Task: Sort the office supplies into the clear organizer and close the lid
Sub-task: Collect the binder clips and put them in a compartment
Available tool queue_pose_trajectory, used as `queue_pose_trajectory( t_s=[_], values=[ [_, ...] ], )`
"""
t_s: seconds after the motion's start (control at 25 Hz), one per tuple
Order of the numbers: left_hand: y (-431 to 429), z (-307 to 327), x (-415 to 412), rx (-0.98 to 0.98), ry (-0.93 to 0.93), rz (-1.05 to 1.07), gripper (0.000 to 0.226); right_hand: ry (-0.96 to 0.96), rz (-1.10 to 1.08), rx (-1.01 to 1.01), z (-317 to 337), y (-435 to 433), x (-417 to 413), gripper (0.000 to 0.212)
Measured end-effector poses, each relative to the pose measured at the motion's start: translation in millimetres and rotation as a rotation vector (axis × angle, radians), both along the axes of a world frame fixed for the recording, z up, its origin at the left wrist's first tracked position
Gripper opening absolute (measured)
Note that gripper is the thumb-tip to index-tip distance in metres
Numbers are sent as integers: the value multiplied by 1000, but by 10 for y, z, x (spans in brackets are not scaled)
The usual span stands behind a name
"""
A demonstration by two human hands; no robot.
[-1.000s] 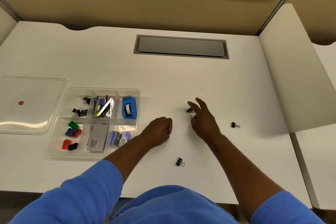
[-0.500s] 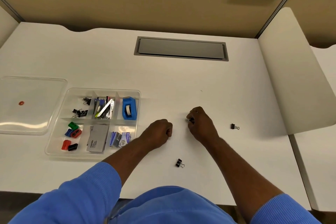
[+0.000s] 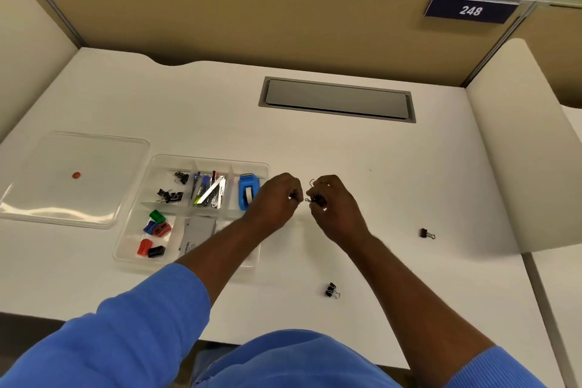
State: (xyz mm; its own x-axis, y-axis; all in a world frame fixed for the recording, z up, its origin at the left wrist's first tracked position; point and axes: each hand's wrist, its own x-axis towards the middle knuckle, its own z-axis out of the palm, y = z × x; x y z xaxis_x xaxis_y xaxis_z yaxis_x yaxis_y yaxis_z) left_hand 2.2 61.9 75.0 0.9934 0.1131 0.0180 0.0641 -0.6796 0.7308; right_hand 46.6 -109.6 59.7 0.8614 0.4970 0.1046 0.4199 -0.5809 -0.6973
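**Binder clip held between both grips, organizer open**

Right grip is closed on a black binder clip, pinched at the fingertips and raised off the tabletop. Left grip is curled, fingertips brought up just beside the clip's wire handle; whether anything is held there cannot be told.

The clear organizer is seen immediately left of the left grip, partly covered by that forearm. A blue tape dispenser is stored in the compartment nearest the left grip. Further left of it are pens and metal tools, then stored black clips. Coloured sharpeners and a grey box are noted in the nearer row.

The lid is laid flat beyond the organizer, well left of both grips, off the box.

One loose clip is left on the tabletop nearer the person than the right grip. Another stray clip is well to that grip's right.
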Motion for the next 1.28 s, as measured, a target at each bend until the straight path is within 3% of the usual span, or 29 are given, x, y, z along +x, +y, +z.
queue_pose_trajectory(
  t_s=[0.48,0.84,1.04,1.16,1.28],
  values=[
    [1796,56,-791,-6,-5,270,22,58,256,60,192,1874,-561,22],
    [2853,-66,-918,-94,-5,286,20,121,186,41,28,3003,-709,41],
    [3092,-152,-926,-53,23,150,56,-12,62,-117,-76,3135,-725,49],
    [3145,-176,-909,96,55,15,83,-55,47,-218,-97,3096,-741,69],
    [3149,-186,-879,280,60,-80,96,-90,19,-313,-107,2999,-758,79]
  ],
)
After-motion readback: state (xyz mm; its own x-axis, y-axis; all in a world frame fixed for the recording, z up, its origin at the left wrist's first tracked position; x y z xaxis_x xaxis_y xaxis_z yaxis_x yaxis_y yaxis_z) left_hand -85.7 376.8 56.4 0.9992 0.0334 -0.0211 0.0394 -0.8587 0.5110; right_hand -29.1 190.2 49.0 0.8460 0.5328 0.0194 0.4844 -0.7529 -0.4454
